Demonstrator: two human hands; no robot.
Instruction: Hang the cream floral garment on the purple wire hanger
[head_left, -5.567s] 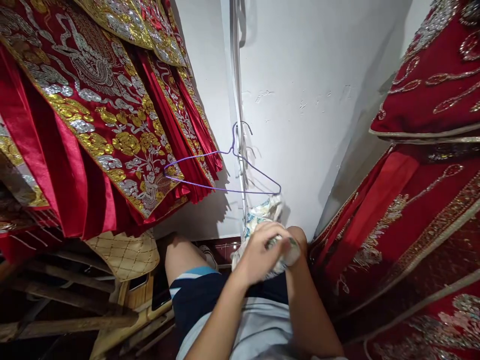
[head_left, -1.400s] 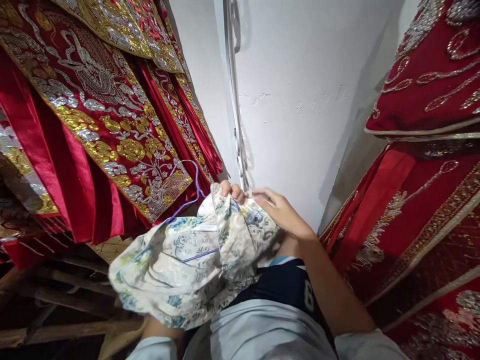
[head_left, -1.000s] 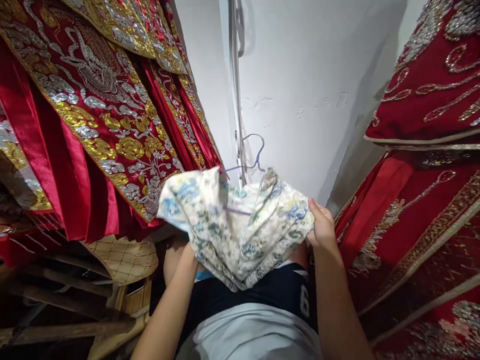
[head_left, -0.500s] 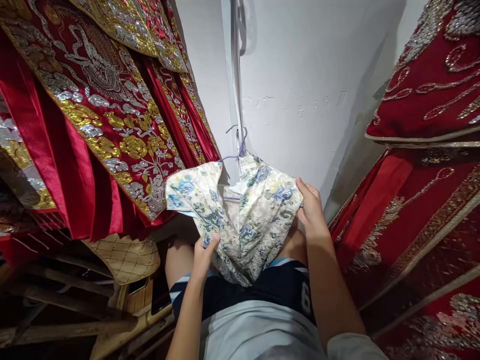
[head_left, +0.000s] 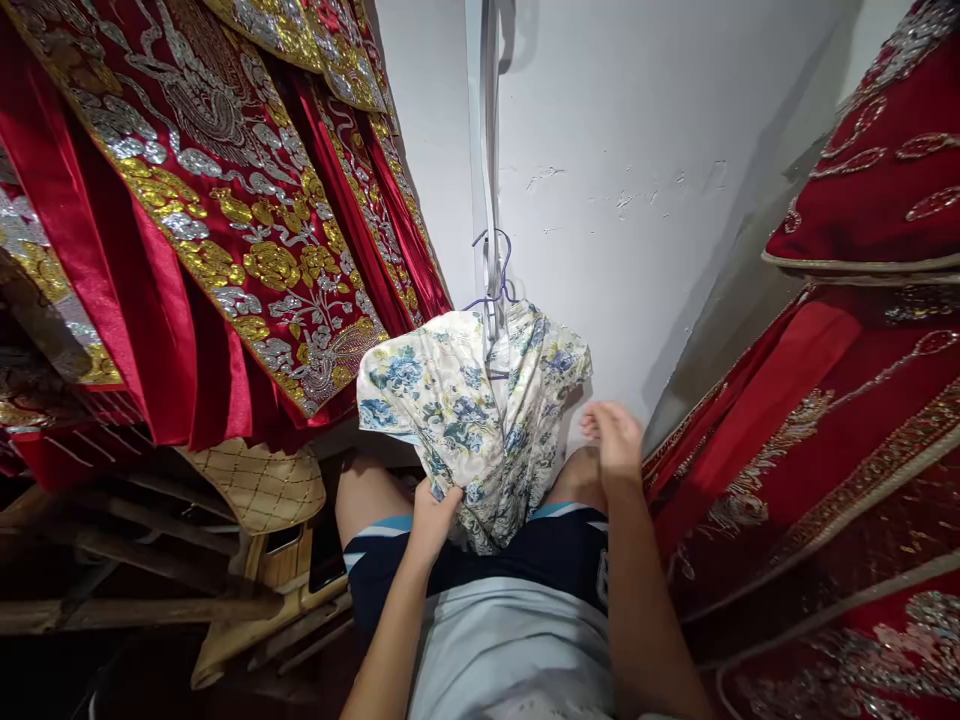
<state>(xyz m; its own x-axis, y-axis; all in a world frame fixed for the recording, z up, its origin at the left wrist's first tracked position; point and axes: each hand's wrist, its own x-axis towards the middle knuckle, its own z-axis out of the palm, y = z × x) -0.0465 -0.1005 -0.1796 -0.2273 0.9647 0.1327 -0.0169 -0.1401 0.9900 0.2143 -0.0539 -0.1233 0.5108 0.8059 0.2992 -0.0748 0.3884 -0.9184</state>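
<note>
A white short-sleeved shirt (head_left: 465, 400) with blue and yellow flowers hangs in front of me on a purple hanger (head_left: 504, 262). Its lower part reaches down between my knees. My left hand (head_left: 437, 515) pinches the cloth at the shirt's left side, low down. To the right of the shirt, my right hand (head_left: 613, 435) is apart from it, fingers loosely bent and slightly blurred, with nothing visible in them.
Red costumes (head_left: 270, 230) with gold and silver embroidery hang at the left; more red embroidered cloth (head_left: 780, 430) is at the right. A white strap (head_left: 484, 120) runs down the pale wall (head_left: 637, 120) to the hanger. A bamboo chair (head_left: 262, 600) stands at lower left.
My right hand has let go of the shirt's right sleeve, which has dropped inward. The left hand keeps its hold on the cloth. The view has shifted slightly.
</note>
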